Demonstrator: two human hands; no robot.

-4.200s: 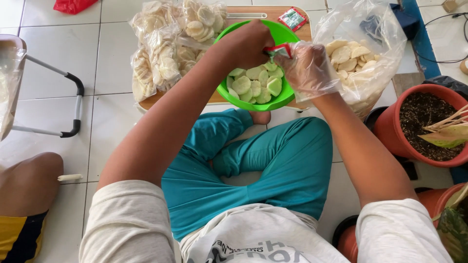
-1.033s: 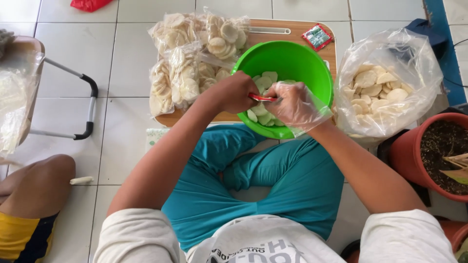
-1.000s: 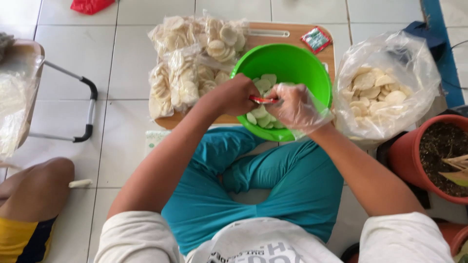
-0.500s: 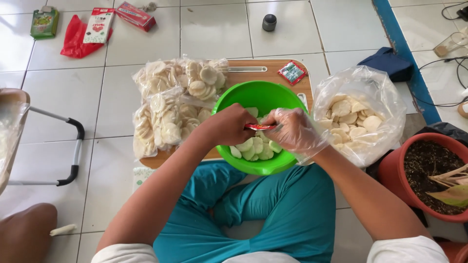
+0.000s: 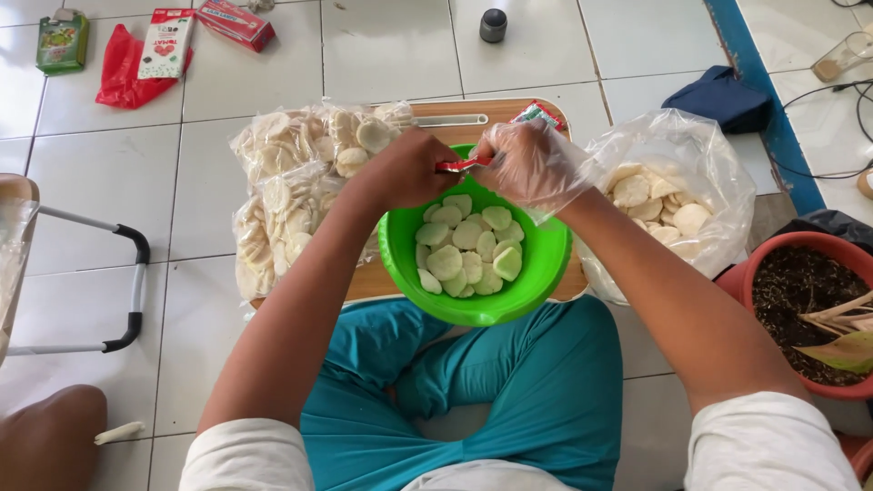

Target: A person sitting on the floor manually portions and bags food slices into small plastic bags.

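Both hands have lifted since a moment ago. Then they worked low inside the green bowl (image 5: pixel 476 264); now they meet above its far rim, at the bowl's twelve o'clock. The camera has also tipped up, so more floor shows beyond the board.

The bare left hand (image 5: pixel 403 170) and the right hand (image 5: pixel 532 164), in a thin clear glove, pinch the two ends of a small red sachet (image 5: pixel 459 165) stretched between them, fingers closed tight on it. It appears they are pulling it apart, so the sachet is likely being torn open over the bowl; whether it is open yet cannot be told.

The bowl sits on a low wooden board (image 5: pixel 509 114) on the tiled floor, just ahead of crossed legs in teal trousers (image 5: pixel 536 400). It holds pale round crackers (image 5: pixel 468 245).

At the bowl's ten o'clock lie sealed clear bags of crackers (image 5: pixel 291 191), touching the left forearm. At three o'clock stands an open plastic bag of crackers (image 5: pixel 673 200), close to the right forearm. A second small sachet (image 5: pixel 538 113) lies on the board just behind the right hand. A red plant pot (image 5: pixel 805 309) stands at four o'clock. Far off at eleven o'clock lie small cartons and a red bag (image 5: pixel 123 68).
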